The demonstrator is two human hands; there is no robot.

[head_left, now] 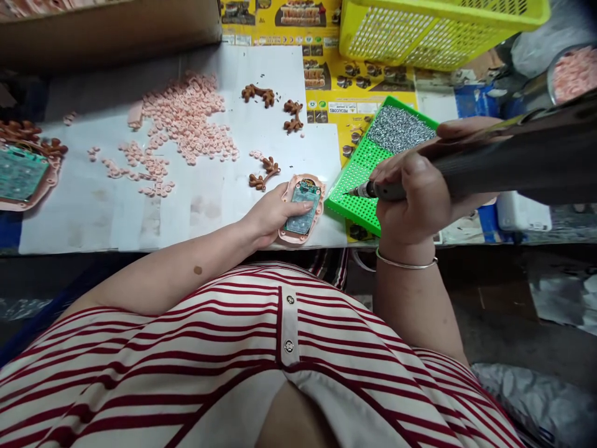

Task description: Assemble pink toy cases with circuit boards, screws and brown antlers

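Observation:
My left hand grips a pink plastic housing with a green circuit board inside, the thumb lying on the board. In my right hand is a dark electric screwdriver, fingers wrapped round its front part. Its thin bit points left, above a green perforated tray. Small silver screws are heaped at the far end of that tray. Just beyond my left hand lies a brown antler-shaped piece.
Pink ring-like parts lie scattered on the white sheet. More antler pieces rest farther back. Another housing with a board sits at the left edge. A cardboard box and a yellow basket stand at the back.

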